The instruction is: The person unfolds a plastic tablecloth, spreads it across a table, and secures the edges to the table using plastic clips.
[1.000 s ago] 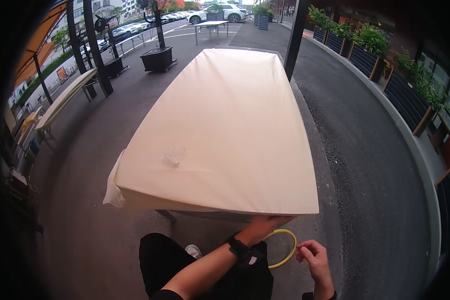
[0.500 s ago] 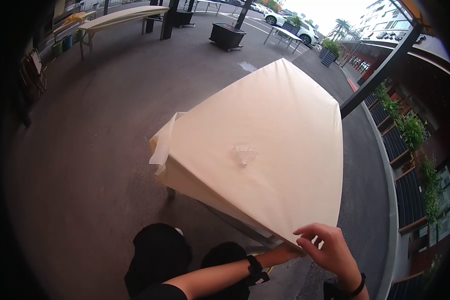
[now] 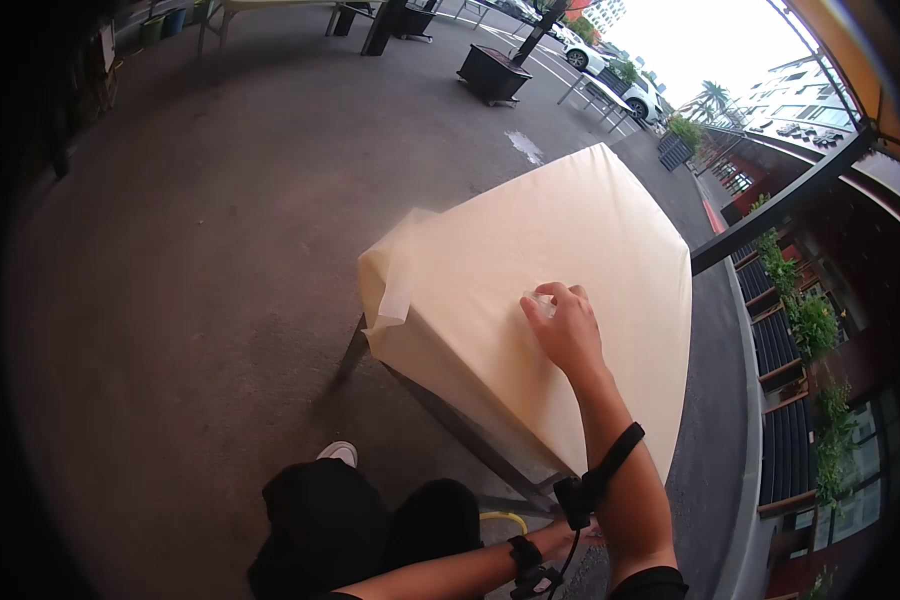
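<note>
A cream cloth (image 3: 490,250) covers the table before me, its folded corner hanging at the left. Over the middle of the cloth, my right hand (image 3: 570,325) has its thumb and fingers closed around a small clear plastic piece (image 3: 542,299); its exact kind is not readable. My left hand (image 3: 588,532) is low by the table's near corner, below the cloth edge. My right wrist's strap and black device partly cover it, so its fingers are hidden. A black strap with a small device sits on each wrist.
Metal table legs (image 3: 450,425) stand close to my feet, with a yellow curved strip (image 3: 505,518) beside them. A dark post (image 3: 780,200) rises at the right near planters (image 3: 790,430). A black wheeled base (image 3: 492,75) and another table (image 3: 602,97) are farther off.
My right hand has moved from the near table corner up to the clear plastic piece and closed around it. My left hand stays low by the corner. The view has shifted.
</note>
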Demonstrator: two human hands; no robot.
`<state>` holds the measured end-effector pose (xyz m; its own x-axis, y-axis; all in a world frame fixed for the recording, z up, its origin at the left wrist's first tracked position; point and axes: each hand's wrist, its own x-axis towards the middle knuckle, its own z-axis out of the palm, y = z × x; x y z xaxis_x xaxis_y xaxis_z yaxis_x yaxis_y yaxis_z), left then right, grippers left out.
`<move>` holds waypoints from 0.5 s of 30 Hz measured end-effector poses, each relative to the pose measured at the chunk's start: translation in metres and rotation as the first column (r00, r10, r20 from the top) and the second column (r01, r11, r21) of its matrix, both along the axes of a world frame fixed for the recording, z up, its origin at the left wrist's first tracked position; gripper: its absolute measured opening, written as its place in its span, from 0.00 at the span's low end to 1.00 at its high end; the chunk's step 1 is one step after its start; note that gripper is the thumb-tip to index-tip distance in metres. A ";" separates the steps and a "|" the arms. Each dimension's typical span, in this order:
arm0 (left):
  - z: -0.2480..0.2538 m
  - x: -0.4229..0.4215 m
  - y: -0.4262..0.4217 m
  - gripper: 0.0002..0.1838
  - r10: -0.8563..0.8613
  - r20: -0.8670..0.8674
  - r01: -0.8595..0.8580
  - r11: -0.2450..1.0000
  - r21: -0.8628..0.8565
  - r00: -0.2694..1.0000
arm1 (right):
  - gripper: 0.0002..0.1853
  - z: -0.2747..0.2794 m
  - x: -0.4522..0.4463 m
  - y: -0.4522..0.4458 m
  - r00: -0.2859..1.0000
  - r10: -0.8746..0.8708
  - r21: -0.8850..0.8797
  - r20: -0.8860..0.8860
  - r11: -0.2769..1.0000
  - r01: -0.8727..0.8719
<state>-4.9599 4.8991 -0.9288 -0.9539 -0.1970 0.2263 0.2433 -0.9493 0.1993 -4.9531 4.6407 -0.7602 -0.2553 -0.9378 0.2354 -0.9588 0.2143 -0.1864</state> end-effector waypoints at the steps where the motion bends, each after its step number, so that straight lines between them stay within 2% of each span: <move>1: -0.002 0.000 0.002 0.28 0.001 0.002 -0.001 1.000 -0.004 1.000 | 0.17 0.001 0.000 -0.003 0.999 -0.013 0.025 0.032 1.000 0.012; 3: 0.001 0.001 0.007 0.15 0.149 -0.013 -0.149 0.983 -0.107 0.989 | 0.17 0.002 -0.005 -0.004 0.997 -0.036 0.042 0.062 0.999 0.033; 5: 0.002 0.006 0.006 0.15 0.203 0.036 -0.190 0.956 -0.222 0.979 | 0.15 0.000 -0.005 -0.006 0.991 0.101 -0.141 0.084 0.986 -0.089; 6: 0.004 0.006 0.005 0.15 0.230 0.070 -0.200 0.935 -0.293 0.971 | 0.15 0.000 -0.006 -0.004 0.992 0.093 -0.144 0.084 0.986 -0.081; 8: 0.010 0.005 0.002 0.14 0.287 0.125 -0.208 0.876 -0.435 0.950 | 0.14 0.026 0.014 0.016 0.966 0.143 -0.284 0.216 0.956 -0.077; 9: 0.013 0.006 -0.003 0.14 0.324 0.147 -0.211 0.837 -0.504 0.935 | 0.14 0.036 0.021 0.030 0.969 0.110 -0.283 0.219 0.958 -0.045; 11: 0.019 0.001 -0.008 0.14 0.396 0.171 -0.204 0.741 -0.639 0.902 | 0.13 0.052 0.027 0.065 0.906 0.230 -0.416 0.355 0.907 -0.067; 13: 0.021 -0.004 -0.017 0.14 0.444 0.146 -0.205 0.648 -0.733 0.884 | 0.13 0.058 0.026 0.114 0.833 0.292 -0.453 0.469 0.890 -0.056; 14: 0.020 -0.006 -0.021 0.14 0.456 0.132 -0.195 0.601 -0.775 0.880 | 0.13 0.058 0.025 0.140 0.849 0.321 -0.492 0.421 0.867 -0.083; 15: 0.022 -0.009 -0.026 0.14 0.456 0.117 -0.185 0.563 -0.806 0.882 | 0.13 0.059 0.025 0.167 0.830 0.320 -0.502 0.456 0.863 -0.057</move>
